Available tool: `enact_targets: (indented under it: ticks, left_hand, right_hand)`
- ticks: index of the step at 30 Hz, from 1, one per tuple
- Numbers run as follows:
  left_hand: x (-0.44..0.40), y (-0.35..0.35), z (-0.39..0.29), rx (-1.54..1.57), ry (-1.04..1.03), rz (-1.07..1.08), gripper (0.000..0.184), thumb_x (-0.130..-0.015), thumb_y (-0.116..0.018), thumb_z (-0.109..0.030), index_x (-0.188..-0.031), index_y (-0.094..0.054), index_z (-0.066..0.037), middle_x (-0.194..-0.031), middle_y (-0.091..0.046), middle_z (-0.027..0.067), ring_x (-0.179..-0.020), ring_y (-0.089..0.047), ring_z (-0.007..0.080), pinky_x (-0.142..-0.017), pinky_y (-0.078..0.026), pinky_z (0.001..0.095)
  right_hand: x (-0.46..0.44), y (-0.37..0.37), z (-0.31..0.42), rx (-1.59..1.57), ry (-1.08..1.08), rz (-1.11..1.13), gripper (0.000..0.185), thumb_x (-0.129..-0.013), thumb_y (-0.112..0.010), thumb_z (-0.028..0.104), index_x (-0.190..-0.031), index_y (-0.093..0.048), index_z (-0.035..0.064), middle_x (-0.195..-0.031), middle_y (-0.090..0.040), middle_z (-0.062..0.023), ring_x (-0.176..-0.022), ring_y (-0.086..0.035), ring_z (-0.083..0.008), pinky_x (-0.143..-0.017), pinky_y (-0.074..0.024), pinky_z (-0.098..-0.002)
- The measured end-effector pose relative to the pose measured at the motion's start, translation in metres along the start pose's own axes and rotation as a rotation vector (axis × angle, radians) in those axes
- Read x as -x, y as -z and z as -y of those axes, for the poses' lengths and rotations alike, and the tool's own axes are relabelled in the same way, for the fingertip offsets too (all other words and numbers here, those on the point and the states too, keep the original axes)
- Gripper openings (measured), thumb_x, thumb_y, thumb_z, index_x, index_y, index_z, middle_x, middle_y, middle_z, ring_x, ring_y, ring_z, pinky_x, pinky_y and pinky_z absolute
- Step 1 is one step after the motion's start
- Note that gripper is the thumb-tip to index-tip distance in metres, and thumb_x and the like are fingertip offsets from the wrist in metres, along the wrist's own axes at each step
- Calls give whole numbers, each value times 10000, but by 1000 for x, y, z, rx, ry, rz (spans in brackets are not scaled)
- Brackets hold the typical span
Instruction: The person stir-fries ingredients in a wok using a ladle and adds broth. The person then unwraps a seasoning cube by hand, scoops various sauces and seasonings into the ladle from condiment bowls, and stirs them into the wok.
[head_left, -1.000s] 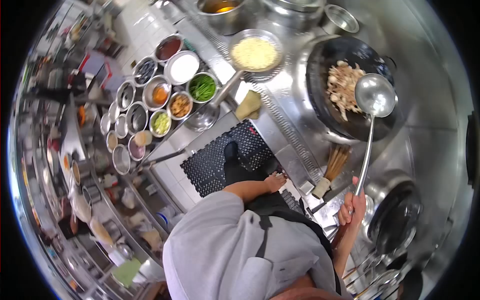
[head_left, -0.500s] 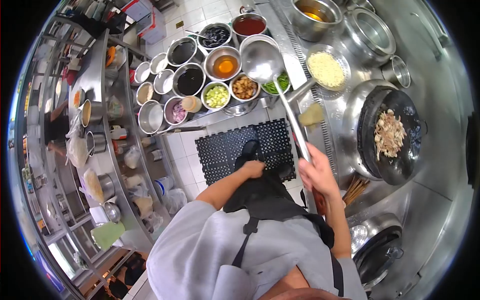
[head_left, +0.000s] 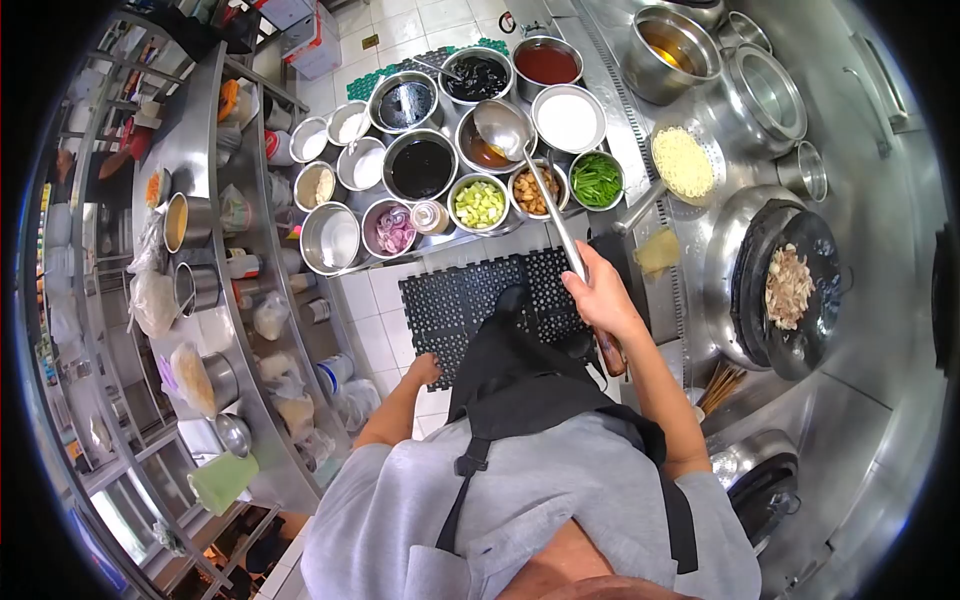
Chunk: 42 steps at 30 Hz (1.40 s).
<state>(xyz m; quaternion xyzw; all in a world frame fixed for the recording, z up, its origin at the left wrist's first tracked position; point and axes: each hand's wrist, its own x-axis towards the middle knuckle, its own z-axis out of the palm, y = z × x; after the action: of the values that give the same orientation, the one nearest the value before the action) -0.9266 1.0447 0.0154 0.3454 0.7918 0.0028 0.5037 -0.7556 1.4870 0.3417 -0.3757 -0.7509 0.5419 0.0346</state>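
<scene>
My right hand is wrapped round the shaft of a long metal ladle, whose brown wooden handle end sticks out below my palm. The ladle's bowl lies over the pot of orange-brown liquid; whether it dips in is unclear. Close to the shaft stand a pot of browned cubes, a pot of chopped greens and a pot of white powder or liquid. My left hand hangs low beside my apron, fingers curled, above the floor, with nothing visible in it.
More pots hold dark sauces, red sauce, green pieces and sliced onion. To the right, a wok contains cooked pieces, near a strainer of white shreds. A shelf counter runs along the left.
The ladle has moved left from above the white-filled pot and greens to the orange-brown liquid. My left hand has swung left and lower, away from my apron. The view has shifted slightly.
</scene>
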Motion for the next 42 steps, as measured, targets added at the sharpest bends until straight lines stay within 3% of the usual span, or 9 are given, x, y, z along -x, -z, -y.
enact_targets:
  ticks: [5, 11, 19, 24, 27, 30, 35, 37, 42]
  left_hand:
    - [-38, 18, -57, 104, -102, -126, 366, -810, -677, -240, -1074, -710, 11, -996, -716, 262, -950, -698, 441, -876, -566, 474]
    - [49, 220, -217, 555, -320, 451, 187, -925, -669, -125, -945, -733, 50, -818, -742, 114, -711, -719, 173, -674, -604, 308]
    - [-2, 418, -211, 281, -299, -865, 224, -881, -696, -189, -1003, -771, -17, -818, -751, 147, -715, -733, 255, -679, -568, 394]
    - [-89, 460, -187, -114, -30, -1162, 177, -869, -675, -202, -900, -765, -53, -892, -745, 199, -827, -717, 407, -735, -566, 461]
    - [-107, 470, -178, -347, -69, -1121, 159, -876, -681, -219, -848, -754, -81, -865, -749, 168, -845, -730, 373, -753, -549, 501]
    - [-120, 473, -173, -450, -90, -1130, 120, -869, -709, -232, -861, -754, -121, -831, -750, 115, -817, -738, 321, -799, -478, 541]
    - [-117, 480, -179, -505, -140, -1120, 137, -868, -718, -259, -847, -742, -125, -811, -746, 100, -766, -734, 303, -802, -441, 521]
    - [-117, 482, -183, -514, -136, -1111, 155, -872, -712, -273, -835, -737, -125, -807, -745, 101, -755, -732, 303, -793, -438, 512]
    - [-120, 487, -187, -493, -132, -1083, 129, -875, -667, -224, -825, -729, -122, -799, -742, 112, -748, -730, 315, -807, -416, 514]
  right_hand:
    - [-1, 4, 6, -424, -247, 189, 473, -971, -602, 115, -1424, -488, 43, -768, -577, -78, -494, -535, -133, -445, -474, -315]
    - [51, 51, 4, -1149, -277, 276, 462, -1022, -526, 100, -1474, -443, 52, -697, -413, 10, -407, -350, -37, -329, -321, -232]
    - [216, 141, -37, -1763, -11, -11, 633, -1030, -429, 36, -1593, -142, -5, -703, -410, -27, -388, -393, -59, -283, -363, -241]
    - [271, 188, -56, -1017, -187, -650, 639, -984, -558, 90, -1569, -302, 80, -674, -427, 1, -357, -385, -82, -290, -341, -242]
    - [278, 208, -112, -3, -515, -868, 586, -997, -546, 98, -1550, -356, 63, -829, -590, -94, -389, -470, -118, -338, -356, -268]
    - [280, 213, -166, 216, -372, -905, 581, -1002, -536, 89, -1549, -348, 39, -801, -570, -67, -398, -459, -101, -334, -344, -262]
    - [207, 169, -52, -921, -18, -563, 561, -1002, -504, 84, -1536, -353, 2, -775, -552, -63, -502, -553, -131, -436, -491, -267]
    - [159, 146, -16, -1147, -57, -492, 560, -1018, -462, 80, -1553, -305, 34, -654, -374, 23, -358, -301, -19, -272, -259, -205]
    - [40, 90, 46, -1252, -131, 68, 561, -999, -491, 69, -1538, -340, 30, -659, -388, 30, -379, -349, -32, -291, -294, -218]
